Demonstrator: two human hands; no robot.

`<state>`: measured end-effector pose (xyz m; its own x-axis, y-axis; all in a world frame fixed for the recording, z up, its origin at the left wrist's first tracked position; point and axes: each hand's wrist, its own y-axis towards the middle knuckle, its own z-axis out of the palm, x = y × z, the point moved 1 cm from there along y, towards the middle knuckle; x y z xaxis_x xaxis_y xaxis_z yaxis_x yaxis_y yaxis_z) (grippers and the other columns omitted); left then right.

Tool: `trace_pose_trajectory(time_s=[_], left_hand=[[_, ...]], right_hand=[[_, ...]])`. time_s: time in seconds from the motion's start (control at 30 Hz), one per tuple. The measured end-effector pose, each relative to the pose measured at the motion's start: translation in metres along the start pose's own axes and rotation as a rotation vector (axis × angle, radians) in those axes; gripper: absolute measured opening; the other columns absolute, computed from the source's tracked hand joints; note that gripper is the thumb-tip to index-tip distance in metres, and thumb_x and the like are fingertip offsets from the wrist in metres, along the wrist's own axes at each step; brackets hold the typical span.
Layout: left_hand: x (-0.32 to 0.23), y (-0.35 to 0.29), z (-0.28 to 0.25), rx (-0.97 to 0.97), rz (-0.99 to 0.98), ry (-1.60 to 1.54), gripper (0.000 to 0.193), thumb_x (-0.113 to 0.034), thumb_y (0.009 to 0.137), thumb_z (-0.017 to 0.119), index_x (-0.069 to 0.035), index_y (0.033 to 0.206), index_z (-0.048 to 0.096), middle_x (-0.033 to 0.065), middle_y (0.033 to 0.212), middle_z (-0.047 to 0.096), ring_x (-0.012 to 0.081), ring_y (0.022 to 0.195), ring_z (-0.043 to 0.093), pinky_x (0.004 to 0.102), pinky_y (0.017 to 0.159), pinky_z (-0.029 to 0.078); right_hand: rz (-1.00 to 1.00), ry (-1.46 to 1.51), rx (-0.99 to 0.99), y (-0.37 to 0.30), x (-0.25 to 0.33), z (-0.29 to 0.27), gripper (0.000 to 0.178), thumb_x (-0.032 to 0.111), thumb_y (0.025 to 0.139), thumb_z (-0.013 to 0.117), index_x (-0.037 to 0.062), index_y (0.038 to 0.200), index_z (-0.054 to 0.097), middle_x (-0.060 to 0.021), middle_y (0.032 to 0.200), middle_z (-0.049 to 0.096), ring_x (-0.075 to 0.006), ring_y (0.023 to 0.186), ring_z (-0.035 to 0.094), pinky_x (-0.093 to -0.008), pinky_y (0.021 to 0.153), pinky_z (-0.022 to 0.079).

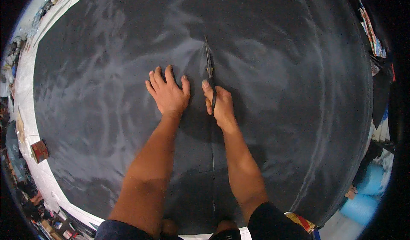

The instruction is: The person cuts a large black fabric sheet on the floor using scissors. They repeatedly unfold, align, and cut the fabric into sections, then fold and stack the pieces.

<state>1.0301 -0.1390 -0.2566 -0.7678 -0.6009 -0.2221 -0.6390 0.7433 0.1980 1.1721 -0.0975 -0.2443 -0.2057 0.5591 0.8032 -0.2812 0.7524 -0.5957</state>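
Note:
A wide sheet of black, shiny fabric (277, 124) covers most of the view, with soft wrinkles across it. My right hand (222, 103) is closed round the handles of a pair of scissors (209, 60), whose blades point away from me over the middle of the fabric. From below the scissors, a thin pale straight line runs down through the fabric toward me; whether it is a slit or a mark I cannot tell for sure. Just to the left, my left hand (171, 92) lies flat on the fabric with its fingers spread.
A white surface (42, 133) shows along the left edge of the fabric, with a small reddish-brown block (39, 151) on it. Clutter lines the far left. Blue rolls (361, 208) stand at the lower right, and a colourful printed piece (301, 220) lies near my right sleeve.

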Motion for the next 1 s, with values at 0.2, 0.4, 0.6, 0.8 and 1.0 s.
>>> trace_pose_trajectory(time_s=[0.2, 0.4, 0.6, 0.8, 1.0], left_hand=[[-0.003, 0.004, -0.006, 0.047, -0.008, -0.008, 0.054, -0.039, 0.086, 0.055, -0.007, 0.129, 0.047, 0.0212, 0.137, 0.04, 0.0396, 0.134, 0.028, 0.055, 0.112, 0.015], [0.002, 0.007, -0.007, 0.108, -0.043, -0.02, 0.055, -0.038, 0.086, 0.055, -0.006, 0.13, 0.046, 0.0219, 0.138, 0.038, 0.0402, 0.136, 0.025, 0.0549, 0.113, 0.012], [0.0, 0.01, -0.008, 0.119, -0.035, -0.047, 0.054, -0.037, 0.086, 0.055, -0.005, 0.13, 0.047, 0.0231, 0.138, 0.038, 0.0412, 0.136, 0.025, 0.0556, 0.113, 0.012], [0.0, 0.01, -0.01, 0.143, -0.045, -0.027, 0.056, -0.035, 0.084, 0.056, -0.004, 0.129, 0.047, 0.0238, 0.137, 0.038, 0.0416, 0.136, 0.025, 0.0565, 0.112, 0.012], [0.005, 0.006, -0.011, 0.151, -0.038, -0.03, 0.056, -0.034, 0.083, 0.058, -0.004, 0.129, 0.047, 0.0237, 0.137, 0.037, 0.0431, 0.135, 0.025, 0.0584, 0.111, 0.013]], right_hand=[[-0.016, 0.059, -0.023, 0.059, 0.062, 0.02, 0.045, 0.048, 0.085, 0.067, 0.0075, 0.07, 0.053, 0.001, 0.052, 0.045, -0.009, 0.041, 0.041, -0.0252, 0.039, 0.032], [0.005, 0.007, -0.009, 0.076, 0.068, 0.027, 0.047, 0.044, 0.086, 0.068, 0.0087, 0.062, 0.048, -0.0004, 0.052, 0.047, -0.0109, 0.04, 0.043, -0.028, 0.037, 0.034], [-0.037, 0.05, 0.018, 0.126, 0.114, 0.033, 0.048, 0.053, 0.08, 0.07, 0.0081, 0.07, 0.054, 0.0009, 0.054, 0.046, -0.0084, 0.043, 0.042, -0.0245, 0.04, 0.033], [-0.022, 0.03, 0.035, 0.157, 0.127, 0.039, 0.048, 0.053, 0.079, 0.071, 0.0094, 0.07, 0.053, 0.0019, 0.054, 0.046, -0.0081, 0.044, 0.043, -0.024, 0.041, 0.034], [-0.079, 0.022, 0.022, 0.198, 0.15, 0.053, 0.051, 0.051, 0.082, 0.068, 0.0084, 0.063, 0.048, -0.0021, 0.053, 0.048, -0.0124, 0.041, 0.045, -0.0282, 0.038, 0.036]])
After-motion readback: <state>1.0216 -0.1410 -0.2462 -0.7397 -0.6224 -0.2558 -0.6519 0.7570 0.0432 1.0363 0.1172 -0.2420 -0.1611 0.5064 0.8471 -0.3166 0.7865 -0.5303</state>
